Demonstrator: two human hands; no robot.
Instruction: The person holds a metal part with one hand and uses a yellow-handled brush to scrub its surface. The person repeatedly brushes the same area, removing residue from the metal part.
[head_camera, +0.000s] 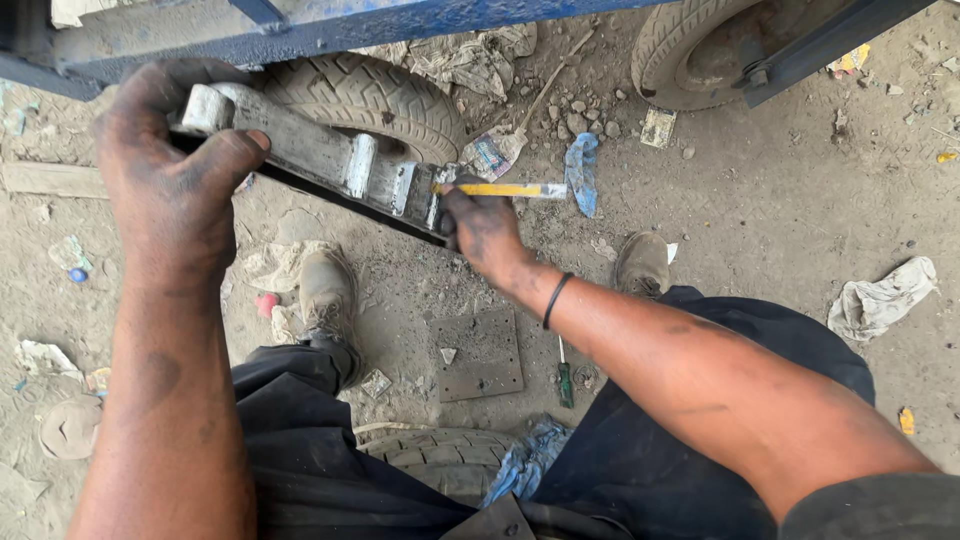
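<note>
The fingers of the left hand (170, 165) curl over the upper end of a long grey metal bar (315, 160), thumb pressed along its near face, so the bar sits clamped in a closed grip and slants down toward the right. At the bar's lower end the right hand (485, 230) is closed as well — its fingers wrap the grip of a yellow-handled tool (510, 190), whose handle sticks out to the right while its working end meets the end of the bar, just beside the fingertips. The bar thus spans the gap between both hands, held up off the ground. A black band (556, 298) circles the right wrist. Behind the bar lies a worn tyre (375, 95) under a blue frame (400, 22). Below, on the dusty ground — between the person's two shoes — rests a flat square metal plate (480, 353), with a green-handled screwdriver (565, 378) just to its right. A crumpled white rag (885, 297) lies well apart at the right.
</note>
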